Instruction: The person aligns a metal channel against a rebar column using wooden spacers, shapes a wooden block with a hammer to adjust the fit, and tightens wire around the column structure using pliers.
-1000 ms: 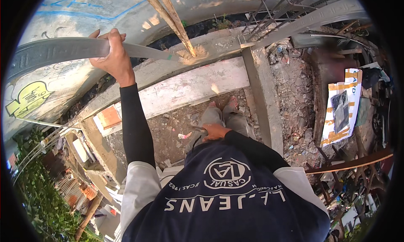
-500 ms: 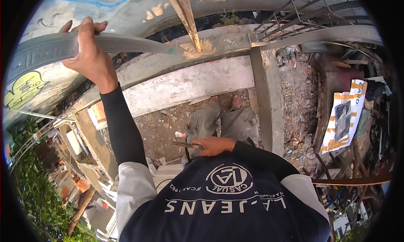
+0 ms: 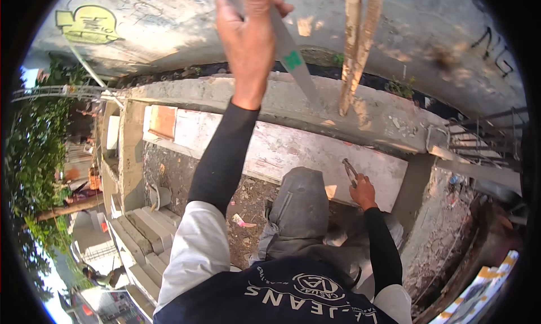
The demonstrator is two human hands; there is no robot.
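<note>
My left hand is raised at the top of the view, fingers wrapped round a long grey metal strip with a green mark on it. The strip slants down past the hand, its lower end over the concrete beam. To the right and lower, my right hand grips pincers, their head pointing up and away from me. The pincers are above the pale, stained board along the beam's near side. The strip's upper end runs out of view.
Two wooden poles lean at the beam, before a painted wall. Steel rebar stands at the far right. Stacked pale blocks and a bucket are on the left. Rubble lies beyond the right-hand concrete edge.
My view has swung left. The left hand with the strip now appears nearer the middle, the strip steeper. My right hand has reached forward from my waist with the pincers; one knee is raised.
</note>
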